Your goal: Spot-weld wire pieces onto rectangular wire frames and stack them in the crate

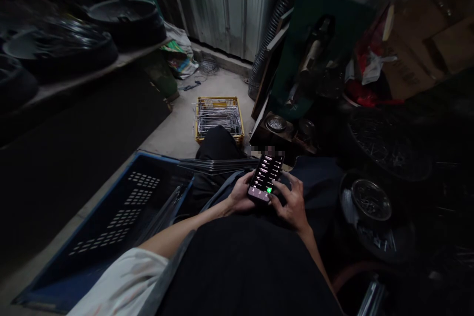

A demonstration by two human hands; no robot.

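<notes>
A phone with a lit, dark-background screen rests in my left hand, whose fingers wrap under and round its left side. My right hand is at the phone's lower right, thumb and forefinger spread near the screen, the fingers apart. Just beyond the phone, thin metal rods lie across my lap. A dark apron covers my body below the hands.
A yellow crate of bent wires stands on the floor ahead. To the left are a blue crate and a shelf with round tubs. A green machine and bowls of metal parts stand at the right.
</notes>
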